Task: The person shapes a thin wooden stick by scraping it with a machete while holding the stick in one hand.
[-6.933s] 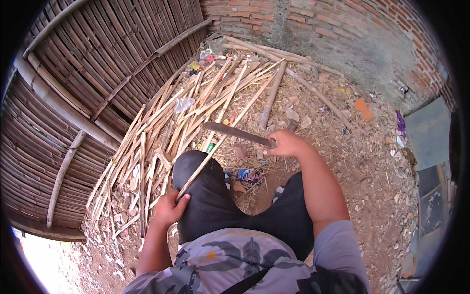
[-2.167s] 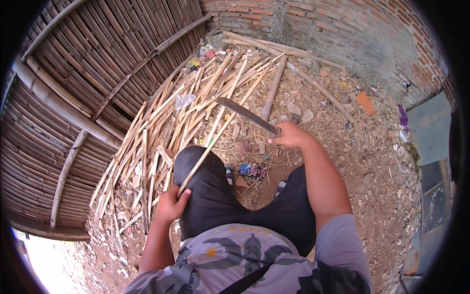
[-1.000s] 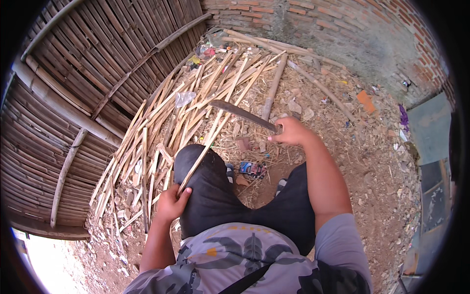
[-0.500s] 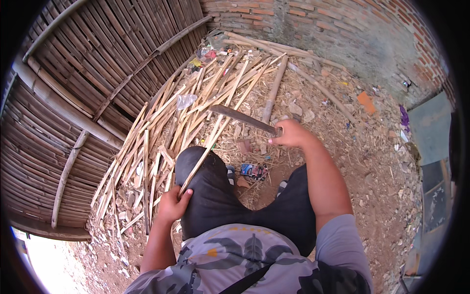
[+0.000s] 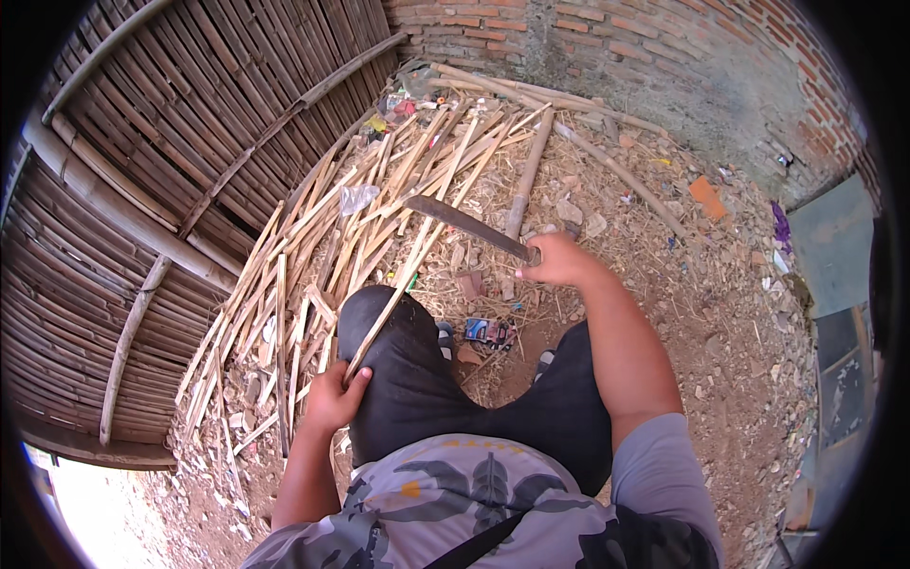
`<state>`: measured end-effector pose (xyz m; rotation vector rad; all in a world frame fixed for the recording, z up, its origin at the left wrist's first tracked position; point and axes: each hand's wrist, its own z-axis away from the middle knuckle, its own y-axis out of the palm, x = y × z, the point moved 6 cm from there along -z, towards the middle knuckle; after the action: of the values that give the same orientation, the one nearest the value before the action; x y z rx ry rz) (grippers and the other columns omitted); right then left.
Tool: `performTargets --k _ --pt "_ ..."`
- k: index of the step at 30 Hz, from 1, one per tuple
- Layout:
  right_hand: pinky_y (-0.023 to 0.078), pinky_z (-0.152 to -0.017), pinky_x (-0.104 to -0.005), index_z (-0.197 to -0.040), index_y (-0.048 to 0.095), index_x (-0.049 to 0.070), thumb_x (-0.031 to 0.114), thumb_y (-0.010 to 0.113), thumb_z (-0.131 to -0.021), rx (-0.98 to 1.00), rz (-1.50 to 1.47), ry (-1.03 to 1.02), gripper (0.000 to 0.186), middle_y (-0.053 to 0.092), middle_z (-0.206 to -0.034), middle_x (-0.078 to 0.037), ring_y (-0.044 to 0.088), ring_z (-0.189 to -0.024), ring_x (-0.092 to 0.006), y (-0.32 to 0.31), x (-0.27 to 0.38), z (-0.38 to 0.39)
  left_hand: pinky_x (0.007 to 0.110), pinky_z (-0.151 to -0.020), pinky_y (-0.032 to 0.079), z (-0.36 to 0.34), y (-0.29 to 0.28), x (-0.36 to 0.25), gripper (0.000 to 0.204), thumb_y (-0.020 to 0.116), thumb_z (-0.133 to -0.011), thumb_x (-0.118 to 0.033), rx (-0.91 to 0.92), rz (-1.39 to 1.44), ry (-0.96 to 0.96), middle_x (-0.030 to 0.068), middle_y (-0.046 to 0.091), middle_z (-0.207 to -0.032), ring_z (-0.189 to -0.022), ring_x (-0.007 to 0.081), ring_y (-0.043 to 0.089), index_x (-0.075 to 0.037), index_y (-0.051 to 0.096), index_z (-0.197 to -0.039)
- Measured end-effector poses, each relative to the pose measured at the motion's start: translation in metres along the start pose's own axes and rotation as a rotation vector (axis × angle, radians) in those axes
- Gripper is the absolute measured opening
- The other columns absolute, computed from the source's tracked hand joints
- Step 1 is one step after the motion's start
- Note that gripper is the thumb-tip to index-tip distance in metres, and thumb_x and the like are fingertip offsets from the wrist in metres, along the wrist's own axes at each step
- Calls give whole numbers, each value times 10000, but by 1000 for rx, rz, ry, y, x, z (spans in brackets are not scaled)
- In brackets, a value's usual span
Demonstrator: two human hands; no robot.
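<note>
shirt (image 5: 438,479) | yellow lettering (image 5: 488,445), too foreshortened to read | packet (image 5: 489,331) | markings illegible

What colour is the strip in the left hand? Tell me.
The strip is pale yellowish tan; the head view shows it best.

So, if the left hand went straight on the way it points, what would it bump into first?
Probably the person's own black-trousered left knee, just ahead of the left hand, which grips a long pale wooden strip. Depth is unclear, so it might pass above instead.
</note>
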<state>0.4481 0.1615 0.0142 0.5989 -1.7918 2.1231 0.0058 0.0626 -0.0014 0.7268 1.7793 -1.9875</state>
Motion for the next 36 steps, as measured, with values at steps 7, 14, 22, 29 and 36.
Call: performTargets --k 7,14,22,29,36 --pt "543 -855 -438 -1048 729 13 430 837 -802 34 -46 32 496 721 -999 -238 709 -955 -366 -1 3 1 423 -567 454 1 -1 -2 514 711 -940 -470 4 15 -14 165 598 -613 -554 288 573 -3 593 -762" --pt "540 -839 -446 -1055 721 6 422 838 -801 21 -52 26 501 716 -962 -243 708 -928 -380 0 1 1 423 -563 450 0 2 5 516 712 -941 -468 -3 39 -6 161 592 -601 -544 284 564 -4 592 -751" --pt "543 -863 -448 -1111 716 9 418 832 -809 47 -26 42 522 714 -1026 -248 705 -969 -382 3 -2 0 412 -544 433 -1 1 2 512 726 -936 -455 -15 25 8 147 568 -581 -525 253 523 -6 580 -738" --pt "544 -883 -442 -1143 715 16 409 822 -825 51 -10 23 517 717 -1041 -242 706 -990 -373 4 0 0 404 -535 423 0 0 -2 508 728 -941 -441 -15 43 11 135 551 -568 -521 221 496 -2 578 -736" --pt "546 -888 -440 -1164 712 23 404 821 -826 70 -48 13 520 724 -1051 -233 709 -993 -362 12 -5 -5 405 -534 418 0 1 2 512 723 -944 -443 -17 62 10 139 544 -566 -525 214 488 2 578 -735"
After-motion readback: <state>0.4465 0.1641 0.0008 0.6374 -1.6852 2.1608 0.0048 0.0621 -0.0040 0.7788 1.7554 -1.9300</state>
